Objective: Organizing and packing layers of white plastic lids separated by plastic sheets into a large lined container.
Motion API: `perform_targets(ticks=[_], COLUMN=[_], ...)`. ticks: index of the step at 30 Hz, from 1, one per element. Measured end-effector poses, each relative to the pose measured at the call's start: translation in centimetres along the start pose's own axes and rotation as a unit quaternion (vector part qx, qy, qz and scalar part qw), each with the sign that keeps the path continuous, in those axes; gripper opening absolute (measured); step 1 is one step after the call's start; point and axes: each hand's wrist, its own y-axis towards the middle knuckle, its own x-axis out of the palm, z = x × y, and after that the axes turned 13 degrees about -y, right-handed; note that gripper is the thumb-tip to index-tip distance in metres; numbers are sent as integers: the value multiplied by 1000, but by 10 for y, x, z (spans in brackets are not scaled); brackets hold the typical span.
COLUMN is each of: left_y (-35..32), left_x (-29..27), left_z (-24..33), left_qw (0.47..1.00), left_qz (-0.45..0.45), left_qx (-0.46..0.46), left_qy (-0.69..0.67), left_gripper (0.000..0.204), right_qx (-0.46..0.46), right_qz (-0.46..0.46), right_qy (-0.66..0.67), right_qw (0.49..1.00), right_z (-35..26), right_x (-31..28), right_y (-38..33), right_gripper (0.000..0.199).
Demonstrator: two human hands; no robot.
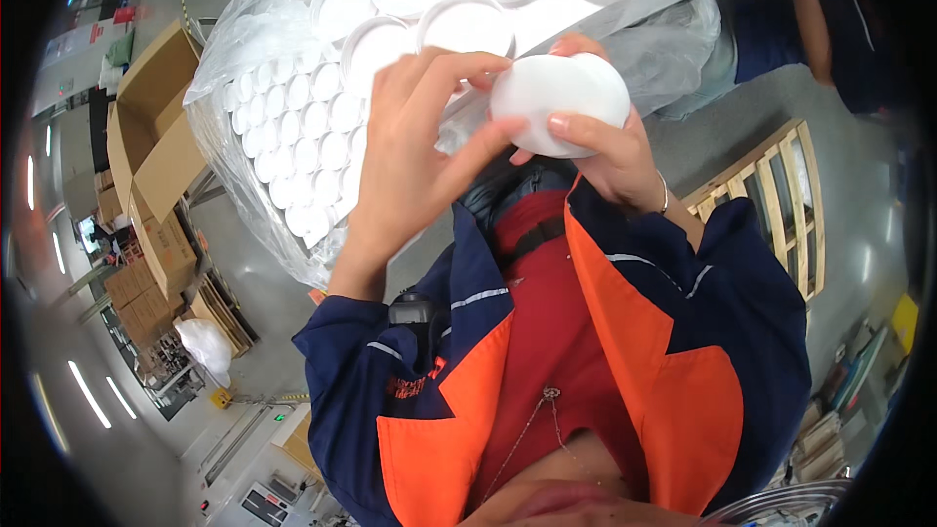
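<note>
A smooth white round piece [559,102], like a shallow lid or cap, is held up in front of my chest. My right hand [617,151] grips it from the right, the thumb across its face and fingers behind its far edge. My left hand [420,127] pinches its left edge, thumb below and index finger above. Just beyond stand many white round shallow lids [467,27] in rows on a white surface. More of them [293,127] line the stack's side inside clear plastic film [220,88]. Whatever is under the held piece is hidden.
An open cardboard box [156,117] stands to the left, with more cartons [142,293] behind it. A wooden pallet [781,195] lies on the floor at right. Another person's arm and dark clothing [791,39] show at the far right.
</note>
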Motion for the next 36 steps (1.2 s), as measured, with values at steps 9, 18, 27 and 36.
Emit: perform_targets(ticks=[9,18,27,36], left_y=[-29,-41,-43,-30], left_x=[-13,-70,-59,-49], left_z=[-16,-42,-57,-92], left_qw=[936,950,960,978], left_qz=[186,292,44,20], left_qx=[-158,42,168,69], left_qy=[-255,100,218,198], left_gripper=[9,15,17,18], right_qx=[-20,22,-12,-15], right_qz=[-124,-106,-24,-13], right_qy=[-61,-64,-83,-114], right_qw=[990,992,996,993], right_z=[-4,-26,-31,-29], right_x=[24,36,38,43], right_y=[22,41,41,40], right_gripper=[45,57,63,64])
